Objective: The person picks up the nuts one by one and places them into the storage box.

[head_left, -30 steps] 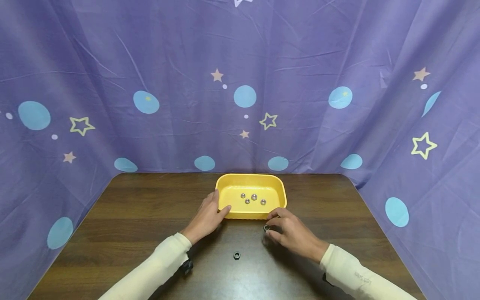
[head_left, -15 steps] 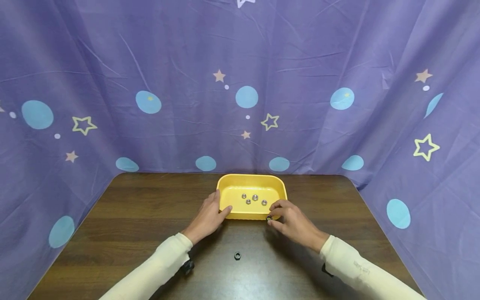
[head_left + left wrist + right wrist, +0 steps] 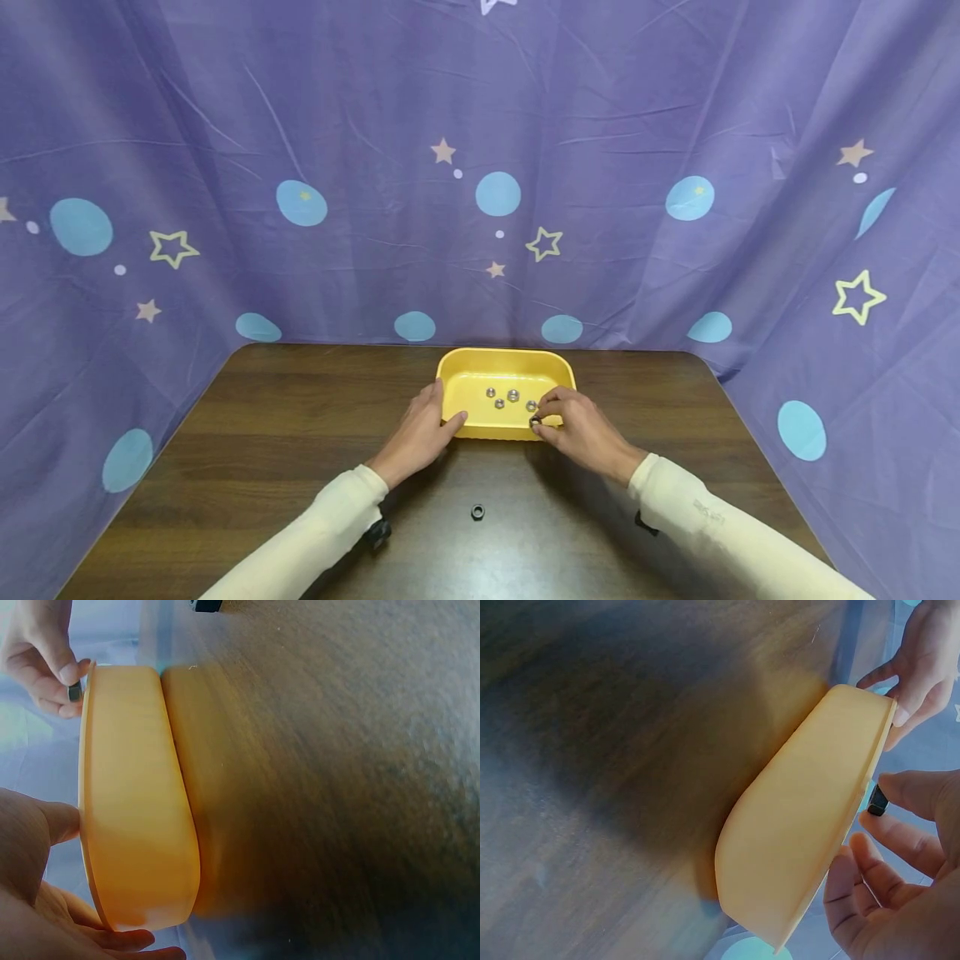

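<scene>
A yellow plastic tray (image 3: 506, 432) stands at the far side of the table, with several silver nuts (image 3: 513, 396) lying in it. My left hand (image 3: 415, 432) grips its front left corner, thumb over the front rim and fingers along the side. Between thumb and fingertip, my right hand (image 3: 583, 427) pinches a black nut (image 3: 877, 801) just above the tray's front right rim. In the right wrist view the other fingers curl close to the rim. Another black nut (image 3: 477, 512) lies on the table, nearer than the tray.
The brown wooden table (image 3: 300, 417) reaches back to a purple curtain (image 3: 360, 167) printed with stars and dots. This curtain hangs close behind the tray and along both sides.
My right hand has lifted the black nut from in front of the tray up to its front right rim. The left hand keeps its grip on the tray.
</scene>
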### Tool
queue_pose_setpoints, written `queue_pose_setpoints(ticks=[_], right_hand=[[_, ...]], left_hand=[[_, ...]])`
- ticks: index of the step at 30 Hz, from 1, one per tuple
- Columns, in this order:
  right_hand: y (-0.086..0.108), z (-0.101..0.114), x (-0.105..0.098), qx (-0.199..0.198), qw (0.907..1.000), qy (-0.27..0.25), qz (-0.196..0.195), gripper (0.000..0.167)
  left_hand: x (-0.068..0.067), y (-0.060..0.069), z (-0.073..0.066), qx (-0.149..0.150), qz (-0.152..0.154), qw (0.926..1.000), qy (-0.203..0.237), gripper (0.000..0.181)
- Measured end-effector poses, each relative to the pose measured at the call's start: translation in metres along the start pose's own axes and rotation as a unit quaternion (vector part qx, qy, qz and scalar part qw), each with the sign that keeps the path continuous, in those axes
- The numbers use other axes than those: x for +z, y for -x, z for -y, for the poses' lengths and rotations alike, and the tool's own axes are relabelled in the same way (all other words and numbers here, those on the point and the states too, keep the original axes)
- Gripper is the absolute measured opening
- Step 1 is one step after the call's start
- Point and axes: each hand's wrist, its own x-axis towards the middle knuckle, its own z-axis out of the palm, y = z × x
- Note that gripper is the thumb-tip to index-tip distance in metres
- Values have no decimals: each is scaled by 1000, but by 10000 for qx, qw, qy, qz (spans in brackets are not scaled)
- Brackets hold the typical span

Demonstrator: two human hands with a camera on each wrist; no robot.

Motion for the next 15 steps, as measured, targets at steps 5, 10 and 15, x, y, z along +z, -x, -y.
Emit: queue_pose_setpoints(ticks=[5, 10, 15], right_hand=[[-9, -1, 3, 102, 9999, -124, 31, 11], [-18, 0, 7, 244, 9994, -172, 200, 8], [-28, 3, 9, 295, 9989, -243, 265, 11]], left_hand=[[-1, 2, 1, 155, -122, 9998, 78, 86], [-1, 2, 1, 106, -55, 9999, 105, 85], [-1, 1, -1, 48, -14, 10000, -38, 83]])
